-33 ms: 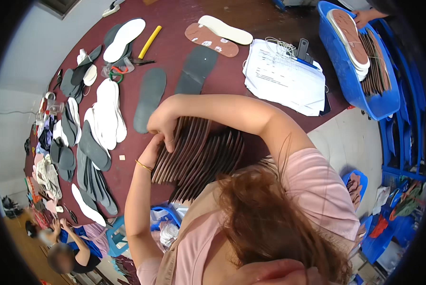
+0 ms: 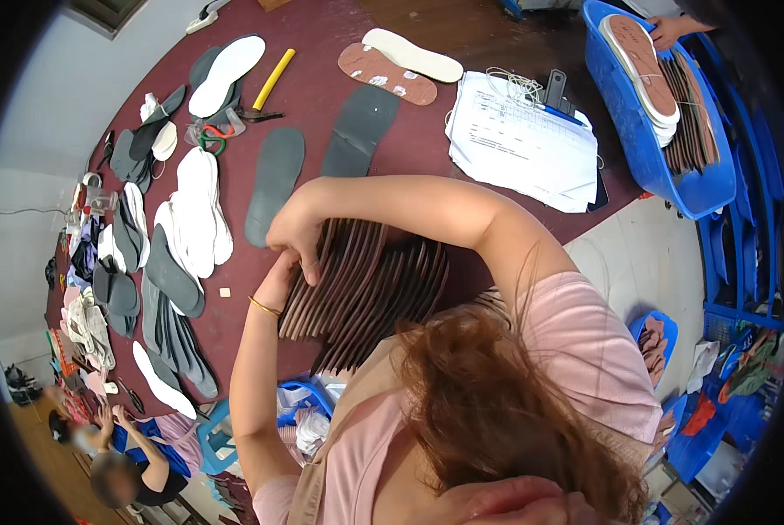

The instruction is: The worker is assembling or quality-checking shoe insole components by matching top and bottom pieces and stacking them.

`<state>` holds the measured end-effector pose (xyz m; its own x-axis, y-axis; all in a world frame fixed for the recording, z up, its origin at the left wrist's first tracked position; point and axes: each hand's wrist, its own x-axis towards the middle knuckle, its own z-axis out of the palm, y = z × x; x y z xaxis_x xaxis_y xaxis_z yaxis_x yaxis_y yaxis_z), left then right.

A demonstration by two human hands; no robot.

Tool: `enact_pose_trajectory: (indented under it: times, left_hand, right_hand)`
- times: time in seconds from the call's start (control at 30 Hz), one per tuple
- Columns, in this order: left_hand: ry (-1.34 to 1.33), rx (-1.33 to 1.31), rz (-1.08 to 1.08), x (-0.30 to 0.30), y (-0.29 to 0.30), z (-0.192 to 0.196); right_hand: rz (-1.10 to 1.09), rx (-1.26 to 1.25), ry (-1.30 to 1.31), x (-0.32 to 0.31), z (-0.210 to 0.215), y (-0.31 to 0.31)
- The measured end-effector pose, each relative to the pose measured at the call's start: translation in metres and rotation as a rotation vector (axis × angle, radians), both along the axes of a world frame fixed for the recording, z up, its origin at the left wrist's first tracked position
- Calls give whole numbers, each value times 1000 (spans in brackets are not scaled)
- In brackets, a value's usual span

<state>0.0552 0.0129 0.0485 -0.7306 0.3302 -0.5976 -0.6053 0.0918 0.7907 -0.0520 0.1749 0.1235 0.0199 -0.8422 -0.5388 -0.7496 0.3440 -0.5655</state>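
A fanned stack of brown insoles (image 2: pixel 370 289) stands on edge at the table's near side, against my body. My right arm bends round the far side of it, and my right hand (image 2: pixel 296 226) curls over the stack's left end with a finger pointing down across the edges. My left hand (image 2: pixel 276 278), below a gold bracelet, meets it there and closes on the same end. The left fingertips are partly hidden. A dark grey insole (image 2: pixel 275 184) lies flat just beyond my hands, with another dark grey piece (image 2: pixel 361 131) to its right.
White insoles (image 2: pixel 201 210) and grey insoles (image 2: pixel 169 271) lie in piles at left. Farther back are a yellow-handled tool (image 2: pixel 275 77), scissors (image 2: pixel 215 136) and a brown insole (image 2: pixel 387 74). Papers (image 2: pixel 523 144) lie at right, near a blue crate (image 2: pixel 645 166) of insoles touched by another person's hand (image 2: pixel 669 32).
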Motion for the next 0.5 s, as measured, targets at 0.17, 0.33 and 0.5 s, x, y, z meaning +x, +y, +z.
enact_pose_trajectory:
  times: [0.17,0.33,0.5]
  left_hand:
    - [-170,108,138,-7,11,-4]
    - [-216,223,266,3,9,-15]
    - [-234,365,207,5,10,-13]
  right_hand:
    - [-108,-170,-62,-31,-47,24]
    - [-514,-32,-629,-29,-95,142]
    - [-919,-317,-907,89,-120,264]
